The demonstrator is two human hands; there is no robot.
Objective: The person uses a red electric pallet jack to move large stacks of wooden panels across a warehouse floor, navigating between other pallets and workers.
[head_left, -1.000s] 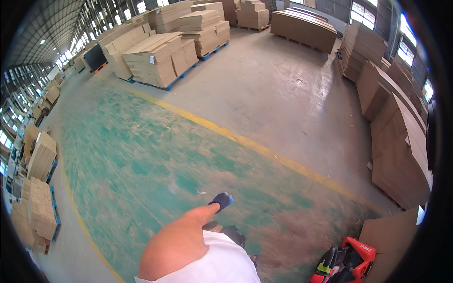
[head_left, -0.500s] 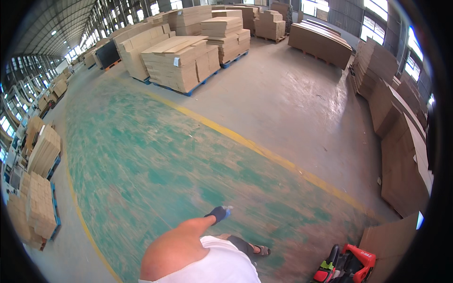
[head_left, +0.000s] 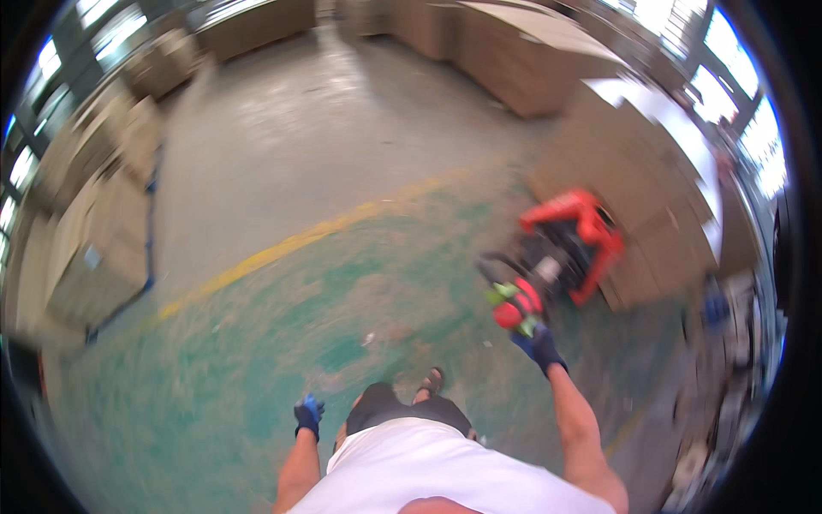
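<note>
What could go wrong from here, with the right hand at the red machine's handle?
The red machine stands close to the brown boards, so a turn might scuff them. The person's foot, apparently sandalled, may be vulnerable if the machine rolls. The right hand is blurred at the handle; should its hold be loose, it might slip.

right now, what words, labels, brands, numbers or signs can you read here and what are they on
No text can be read.
Red pallet truck: any lettering on its red bodywork is too blurred to make out.
Pale tag on the brown board stack at the left: too small and blurred to tell whether anything is printed there.
</note>
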